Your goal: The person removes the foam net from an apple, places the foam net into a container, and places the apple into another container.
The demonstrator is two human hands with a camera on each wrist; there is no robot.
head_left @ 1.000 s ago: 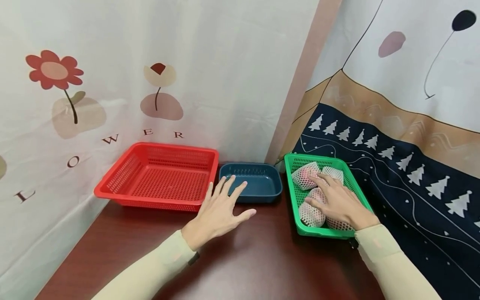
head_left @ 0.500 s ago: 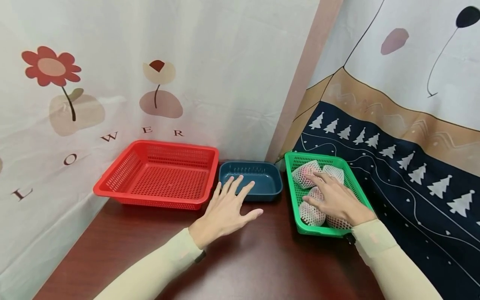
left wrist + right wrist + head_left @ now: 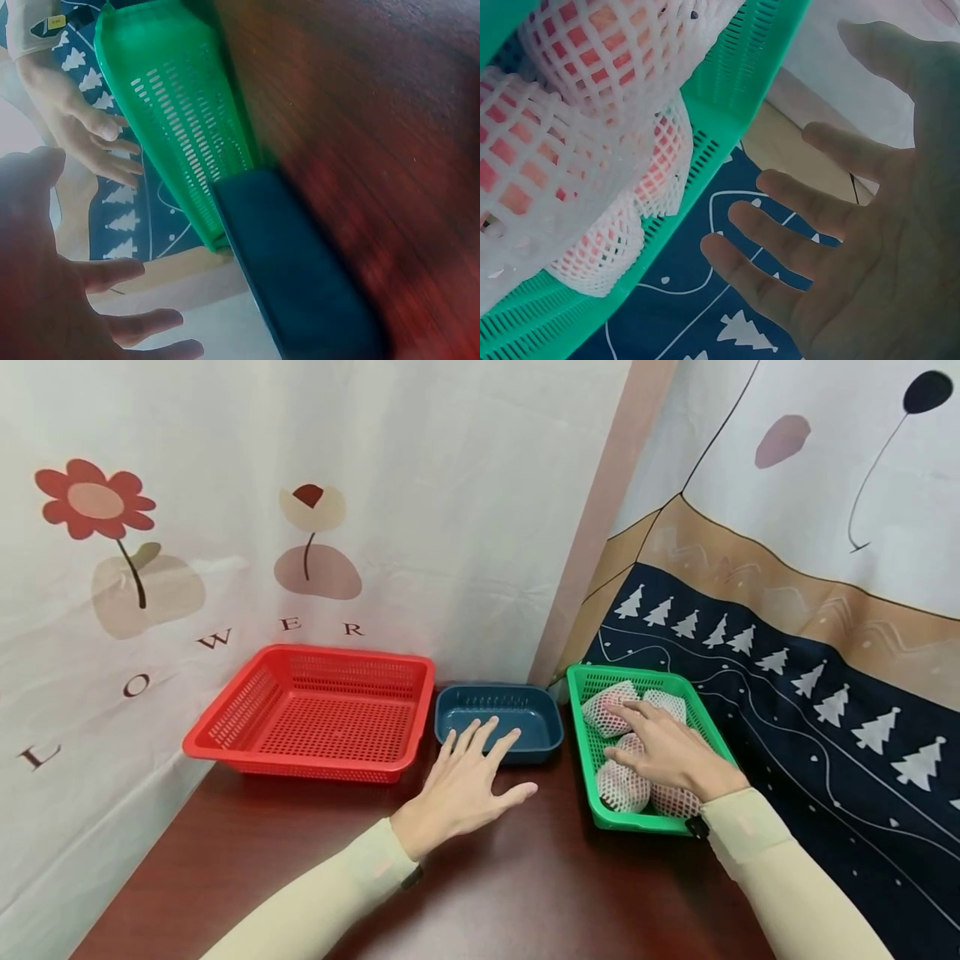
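Left hand [image 3: 459,797] slid right, fingers near the box [image 3: 536,722]. Both hands hold nothing, fingers loose. Right hand [image 3: 669,747] should softly cup the fruit [image 3: 600,714] under its fingers.

Wore long pale yellow-green sleeves [image 3: 315,902], broad cuffs [image 3: 750,831] and small black wrist units [image 3: 698,827], with yellow label [image 3: 56,22] on the right one.

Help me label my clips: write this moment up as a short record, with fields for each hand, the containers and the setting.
Left hand: fingers spread, near blue tray; holds nothing
Right hand: fingers apart, over green basket; grips nothing
Containers, left to right: red basket, blue tray, green basket
Contents: four mesh-sleeved items visible in green basket
Surface: reddish-brown table
Backdrop: printed fabric
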